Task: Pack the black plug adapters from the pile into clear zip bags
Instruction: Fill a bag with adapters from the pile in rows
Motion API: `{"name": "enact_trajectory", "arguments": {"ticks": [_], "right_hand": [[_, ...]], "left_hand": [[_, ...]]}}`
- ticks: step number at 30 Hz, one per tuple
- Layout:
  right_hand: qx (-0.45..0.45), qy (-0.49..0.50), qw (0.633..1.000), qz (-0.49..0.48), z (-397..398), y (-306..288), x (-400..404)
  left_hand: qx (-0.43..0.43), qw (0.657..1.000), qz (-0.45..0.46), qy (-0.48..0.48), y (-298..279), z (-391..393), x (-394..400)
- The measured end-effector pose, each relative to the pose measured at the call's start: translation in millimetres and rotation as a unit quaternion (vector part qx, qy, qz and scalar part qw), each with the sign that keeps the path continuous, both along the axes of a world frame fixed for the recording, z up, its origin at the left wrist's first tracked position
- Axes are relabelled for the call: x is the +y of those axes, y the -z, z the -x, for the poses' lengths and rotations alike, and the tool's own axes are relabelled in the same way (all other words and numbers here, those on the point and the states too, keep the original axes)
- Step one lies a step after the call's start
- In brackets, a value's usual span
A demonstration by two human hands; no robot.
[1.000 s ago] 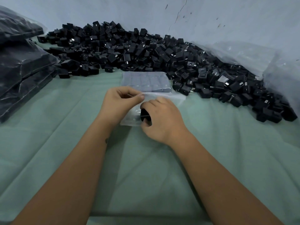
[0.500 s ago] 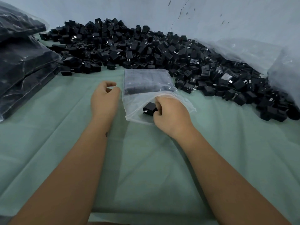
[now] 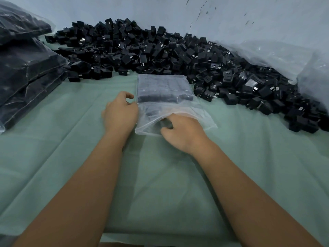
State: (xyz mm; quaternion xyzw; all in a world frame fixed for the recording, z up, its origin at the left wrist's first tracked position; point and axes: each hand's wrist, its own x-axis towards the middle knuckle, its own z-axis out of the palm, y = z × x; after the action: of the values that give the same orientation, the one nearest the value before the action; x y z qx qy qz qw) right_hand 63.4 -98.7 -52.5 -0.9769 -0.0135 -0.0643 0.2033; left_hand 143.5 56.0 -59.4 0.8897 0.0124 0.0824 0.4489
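Reaching forward over the green-covered table (image 3: 74, 139), both bare forearms come in from the bottom edge. Left hand (image 3: 120, 115) sits at the left edge of the clear zip bag (image 3: 199, 114), fingers loosely curled, index tip raised near the bag's corner; whether its grip pinches the film is hard to tell, looks open and just touching. Right hand (image 3: 181, 131) is at the bag mouth, fingers tucked under the top film layer and curled; fingertips blurred behind plastic, so what the grip holds cannot be read. Bag's far half is filled with rows of black adapters (image 3: 160, 90), near half mostly flat and hazy. Loose pile of plug adapters (image 3: 178, 56) lies just beyond the bag, against the wall. Stacked filled bags (image 3: 23, 68) at left, cut off by frame. Crumpled clear plastic (image 3: 284, 57) at right, contents unreadable.
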Motion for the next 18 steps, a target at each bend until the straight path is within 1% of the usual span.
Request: {"name": "enact_trajectory", "arguments": {"ticks": [2, 8, 11, 13, 14, 15, 16, 18], "right_hand": [[0.043, 0.001, 0.998, 0.043, -1.8, 1.1, 5.0], [0.097, -0.019, 0.994, 0.040, -11.7, 3.4, 22.8], [0.053, -0.060, 0.993, 0.081, -17.0, 4.0, 28.7], [-0.031, -0.093, 0.989, 0.109, -21.2, 4.1, 34.0], [-0.080, -0.103, 0.986, 0.107, -23.4, 3.4, 36.4], [-0.111, -0.105, 0.983, 0.098, -24.9, 2.8, 38.1], [-0.124, -0.104, 0.983, 0.091, -24.5, 3.0, 39.0], [-0.111, -0.102, 0.983, 0.105, -22.3, 8.4, 38.3]], "left_hand": [[-0.001, 1.000, -0.010, -0.001, -0.3, 0.9, -0.7], [0.001, 1.000, -0.031, 0.006, -0.5, 0.9, -2.1], [0.003, 0.999, -0.038, 0.007, -1.0, 0.6, -2.6], [0.006, 0.999, -0.037, 0.003, -2.1, 0.9, -3.2], [0.007, 0.999, -0.031, 0.000, -2.5, 1.2, -3.4], [0.006, 1.000, -0.022, -0.005, -2.6, 1.3, -3.4], [0.005, 1.000, -0.010, -0.009, -2.8, 1.4, -3.3], [0.000, 1.000, 0.006, -0.015, -3.3, 1.0, -2.4]]}}
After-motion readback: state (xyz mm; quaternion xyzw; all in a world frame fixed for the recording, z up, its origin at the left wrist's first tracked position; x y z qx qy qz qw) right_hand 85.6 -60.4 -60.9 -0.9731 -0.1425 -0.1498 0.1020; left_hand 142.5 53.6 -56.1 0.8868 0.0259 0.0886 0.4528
